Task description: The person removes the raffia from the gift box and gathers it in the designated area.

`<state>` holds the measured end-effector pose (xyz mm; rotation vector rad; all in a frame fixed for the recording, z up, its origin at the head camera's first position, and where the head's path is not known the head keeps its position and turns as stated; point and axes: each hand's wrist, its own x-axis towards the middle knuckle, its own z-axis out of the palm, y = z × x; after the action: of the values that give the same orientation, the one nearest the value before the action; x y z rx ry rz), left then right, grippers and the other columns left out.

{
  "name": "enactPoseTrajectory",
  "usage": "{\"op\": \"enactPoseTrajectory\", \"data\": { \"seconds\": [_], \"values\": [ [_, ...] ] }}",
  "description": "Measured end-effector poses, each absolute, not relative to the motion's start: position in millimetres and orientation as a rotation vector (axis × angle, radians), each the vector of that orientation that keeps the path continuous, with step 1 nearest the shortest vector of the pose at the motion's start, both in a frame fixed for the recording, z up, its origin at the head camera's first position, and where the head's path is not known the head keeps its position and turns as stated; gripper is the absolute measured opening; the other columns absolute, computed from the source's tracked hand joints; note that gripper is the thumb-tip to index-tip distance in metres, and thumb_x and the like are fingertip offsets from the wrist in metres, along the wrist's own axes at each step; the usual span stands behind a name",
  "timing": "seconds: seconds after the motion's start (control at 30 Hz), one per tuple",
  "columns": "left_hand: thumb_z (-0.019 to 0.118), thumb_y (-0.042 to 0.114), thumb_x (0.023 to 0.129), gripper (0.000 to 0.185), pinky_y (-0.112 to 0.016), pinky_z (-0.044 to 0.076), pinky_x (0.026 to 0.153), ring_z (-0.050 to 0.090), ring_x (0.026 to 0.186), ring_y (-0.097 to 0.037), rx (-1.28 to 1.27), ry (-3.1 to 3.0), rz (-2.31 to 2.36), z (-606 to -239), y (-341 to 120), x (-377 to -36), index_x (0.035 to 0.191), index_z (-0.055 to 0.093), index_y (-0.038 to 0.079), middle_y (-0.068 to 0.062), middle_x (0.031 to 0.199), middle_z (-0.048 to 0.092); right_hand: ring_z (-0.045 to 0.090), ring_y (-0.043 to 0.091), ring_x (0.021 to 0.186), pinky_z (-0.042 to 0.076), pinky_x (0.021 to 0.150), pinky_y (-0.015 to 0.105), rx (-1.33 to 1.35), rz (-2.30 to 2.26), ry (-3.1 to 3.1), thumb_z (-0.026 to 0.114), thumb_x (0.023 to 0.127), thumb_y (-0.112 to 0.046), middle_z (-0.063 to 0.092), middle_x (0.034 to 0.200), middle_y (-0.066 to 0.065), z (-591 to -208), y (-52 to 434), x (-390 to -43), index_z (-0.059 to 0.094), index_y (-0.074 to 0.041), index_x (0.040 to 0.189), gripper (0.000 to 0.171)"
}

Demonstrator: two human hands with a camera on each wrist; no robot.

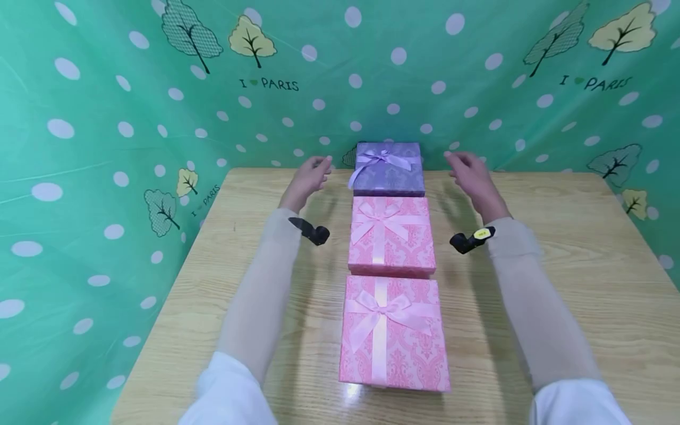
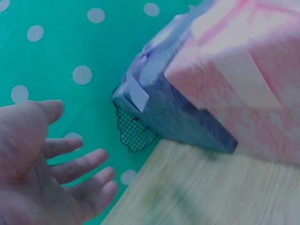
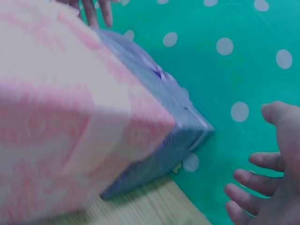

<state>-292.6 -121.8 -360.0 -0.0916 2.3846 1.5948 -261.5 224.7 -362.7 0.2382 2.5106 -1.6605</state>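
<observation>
Both hands, left hand (image 1: 308,177) and right hand (image 1: 470,174), are reaching with fingers spread, holding nothing, flanking the purple box (image 1: 389,169) at the table's (image 1: 558,265) far edge; grasping its sides likely comes next

Both wrist views were blurred. The pink box (image 3: 61,117) ran off the frame's left edge, and the right hand (image 3: 272,183) was cut by the lower corner.

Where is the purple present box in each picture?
Head: the purple box sits at the far end of the table, top centre, between both hands.
Left wrist: upper middle, behind the pink box.
Right wrist: centre, past the pink box.
Shared landmark: the green dotted cloth behind it.
</observation>
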Motion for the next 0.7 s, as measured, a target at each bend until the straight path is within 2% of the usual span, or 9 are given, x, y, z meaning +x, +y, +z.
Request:
{"op": "enactPoseTrajectory", "data": {
  "seconds": [0.2,0.5,0.7],
  "values": [
    [0.048,0.032,0.100,0.056,-0.042,0.040,0.110,0.044,0.130,-0.036,-0.108,2.051,1.846,-365.5,-110.1,-300.4,0.144,0.032,0.001,-0.023,0.142,0.043,0.037,0.035,0.136,0.034,0.115,0.042,0.232,-1.845,2.237,0.045,0.094,-0.057,0.032,0.149,0.023,-365.3,215.1,-268.8,0.018,-0.003,0.151,0.082],
    [0.049,0.026,0.100,0.048,-0.042,0.042,0.109,0.054,0.118,-0.031,-0.105,1.921,1.857,-377.0,-94.3,-306.1,0.137,0.038,-0.004,-0.021,0.135,0.049,0.040,0.033,0.135,0.034,0.115,0.040,0.229,-1.890,2.042,0.047,0.097,-0.050,0.032,0.150,0.022,-370.0,207.3,-273.0,0.015,-0.002,0.150,0.079],
    [0.051,0.022,0.100,0.045,-0.040,0.045,0.105,0.058,0.101,-0.024,-0.109,1.889,1.859,-380.4,-87.7,-308.9,0.135,0.042,-0.004,-0.017,0.124,0.052,0.043,0.030,0.129,0.041,0.109,0.037,0.227,-1.872,2.019,0.046,0.098,-0.047,0.037,0.145,0.020,-372.0,202.6,-275.9,0.020,-0.003,0.150,0.073]
  ]
}}
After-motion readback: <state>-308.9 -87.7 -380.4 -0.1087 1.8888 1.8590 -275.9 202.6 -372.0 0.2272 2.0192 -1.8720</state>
